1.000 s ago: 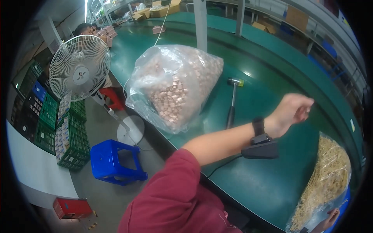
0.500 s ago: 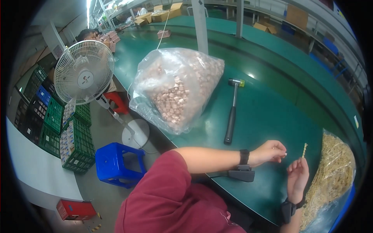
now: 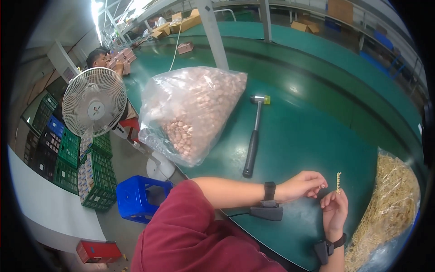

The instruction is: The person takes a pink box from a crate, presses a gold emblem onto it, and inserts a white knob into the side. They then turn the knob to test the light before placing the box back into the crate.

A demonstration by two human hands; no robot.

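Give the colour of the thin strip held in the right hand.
The strip is yellowish gold; it shows best in the head view, the only one.

The left arm (image 3: 231,190) stretches out to the right, its left hand (image 3: 297,187) curling its fingers, and the right arm (image 3: 334,262) pokes up, its right hand (image 3: 334,212) pinching just beside the other.

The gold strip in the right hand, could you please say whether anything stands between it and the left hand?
Nothing visible does; only an open gap separates the gold strip from the left hand.
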